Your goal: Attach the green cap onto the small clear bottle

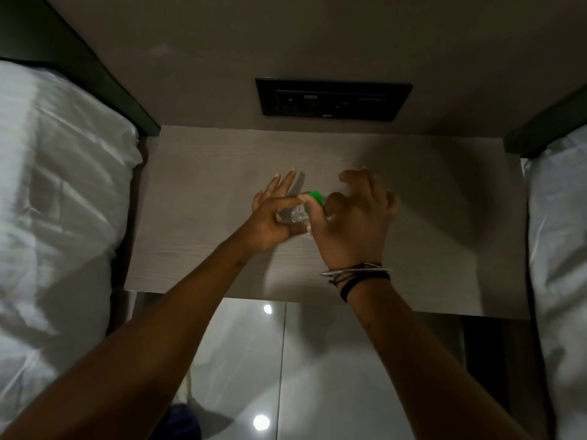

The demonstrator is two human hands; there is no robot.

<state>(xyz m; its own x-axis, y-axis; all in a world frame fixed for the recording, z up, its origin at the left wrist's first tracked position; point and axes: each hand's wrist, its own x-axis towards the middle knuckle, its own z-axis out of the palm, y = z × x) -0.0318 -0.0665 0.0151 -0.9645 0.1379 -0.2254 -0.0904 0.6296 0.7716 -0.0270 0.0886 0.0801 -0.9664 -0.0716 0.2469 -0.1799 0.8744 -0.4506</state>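
Above the middle of the grey wooden bedside table [197, 173], my two hands meet. My left hand [273, 217] pinches the small clear bottle [297, 215] between thumb and index finger, its other fingers spread. The green cap [317, 197] sits at the bottle's upper end. My right hand [352, 217] holds this cap with thumb and fingers, its other fingers curled above. Most of the bottle is hidden by my fingers, so I cannot tell how far the cap sits on its neck.
White bedding lies on a bed at the left [57, 185] and on another at the right [559, 233]. A black socket panel [333, 98] is set in the wall behind the table. Glossy floor tiles [286, 360] show below the table's front edge.
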